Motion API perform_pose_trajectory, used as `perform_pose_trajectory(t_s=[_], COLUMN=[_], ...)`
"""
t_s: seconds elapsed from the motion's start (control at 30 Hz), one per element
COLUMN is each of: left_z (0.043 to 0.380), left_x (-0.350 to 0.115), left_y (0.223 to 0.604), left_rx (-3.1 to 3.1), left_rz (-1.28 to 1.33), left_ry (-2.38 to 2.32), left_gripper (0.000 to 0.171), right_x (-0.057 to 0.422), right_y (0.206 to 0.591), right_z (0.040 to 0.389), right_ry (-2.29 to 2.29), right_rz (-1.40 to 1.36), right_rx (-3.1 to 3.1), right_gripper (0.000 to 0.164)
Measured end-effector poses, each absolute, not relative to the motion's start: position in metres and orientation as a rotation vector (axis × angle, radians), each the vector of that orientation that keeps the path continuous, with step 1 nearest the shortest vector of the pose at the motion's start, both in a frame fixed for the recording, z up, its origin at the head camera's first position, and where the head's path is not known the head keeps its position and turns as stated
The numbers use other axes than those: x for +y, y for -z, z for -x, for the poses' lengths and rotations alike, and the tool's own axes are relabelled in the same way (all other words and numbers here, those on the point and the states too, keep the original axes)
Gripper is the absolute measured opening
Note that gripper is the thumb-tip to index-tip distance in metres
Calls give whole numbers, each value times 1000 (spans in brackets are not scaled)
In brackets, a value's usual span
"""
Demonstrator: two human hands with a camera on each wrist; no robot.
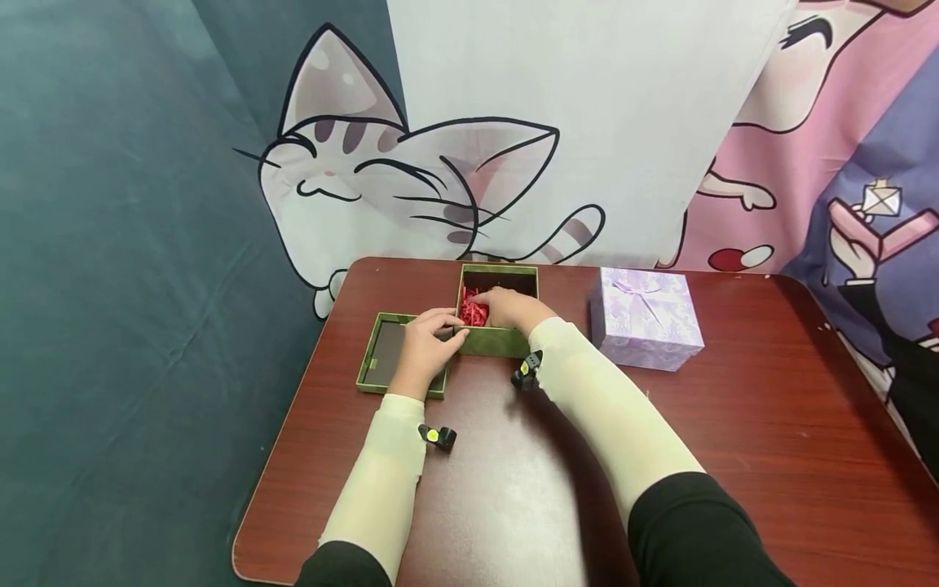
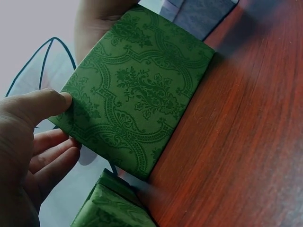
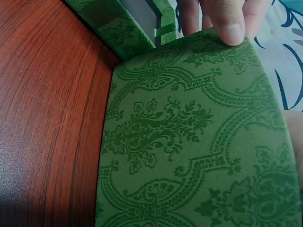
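A green patterned box (image 1: 493, 342) stands uncovered at the back of the table, with red shredded paper (image 1: 472, 313) in its left part. My left hand (image 1: 428, 346) grips the box's near left corner; in the left wrist view the thumb presses the front face and the fingers lie round the side. Over the front rim reaches my right hand (image 1: 512, 310), down inside the box at the red paper. Its fingertips are hidden there, so I cannot tell whether they pinch any. The green lid (image 1: 378, 355) lies inside up, left of the box, partly under my left hand.
A lilac gift box (image 1: 645, 318) with a ribbon bow stands to the right on the reddish-brown table (image 1: 778, 424). Behind the table hangs a cloth (image 1: 623, 98) with cartoon cats. A dark sleeve (image 1: 902, 350) shows at the far right edge.
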State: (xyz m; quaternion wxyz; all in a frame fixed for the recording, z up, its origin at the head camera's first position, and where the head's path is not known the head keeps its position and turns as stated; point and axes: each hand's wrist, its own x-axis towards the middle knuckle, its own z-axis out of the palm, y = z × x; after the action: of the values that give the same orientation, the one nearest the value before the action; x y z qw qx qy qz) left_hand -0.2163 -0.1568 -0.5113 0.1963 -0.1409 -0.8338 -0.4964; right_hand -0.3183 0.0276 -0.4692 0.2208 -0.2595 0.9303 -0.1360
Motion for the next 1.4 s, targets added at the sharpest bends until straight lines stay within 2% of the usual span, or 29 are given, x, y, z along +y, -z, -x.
perform_pose_trajectory(t_s=[0.2, 0.5, 0.67, 0.97, 1.2, 1.4], left_z=[214, 214, 214, 214, 214, 213], left_x=[-156, -155, -155, -154, -155, -155], left_y=[511, 512, 512, 512, 510, 508], left_rx=[-2341, -2350, -2340, -2342, -2354, -2350], left_rz=[389, 386, 387, 390, 378, 376], left_ry=[1387, 1372, 1384, 1365, 1350, 1350], left_gripper=[9, 9, 9, 9, 10, 10], right_x=[27, 28, 30, 32, 37, 42], right_y=[472, 478, 476, 467, 456, 447], right_z=[320, 322, 320, 316, 320, 321], right_ry=[402, 499, 537, 596, 650, 690], right_rz=[740, 779, 796, 766, 723, 714], right_rx=[2545, 2550, 2556, 2627, 2688, 2690], right_gripper=[65, 25, 14, 15, 44, 51])
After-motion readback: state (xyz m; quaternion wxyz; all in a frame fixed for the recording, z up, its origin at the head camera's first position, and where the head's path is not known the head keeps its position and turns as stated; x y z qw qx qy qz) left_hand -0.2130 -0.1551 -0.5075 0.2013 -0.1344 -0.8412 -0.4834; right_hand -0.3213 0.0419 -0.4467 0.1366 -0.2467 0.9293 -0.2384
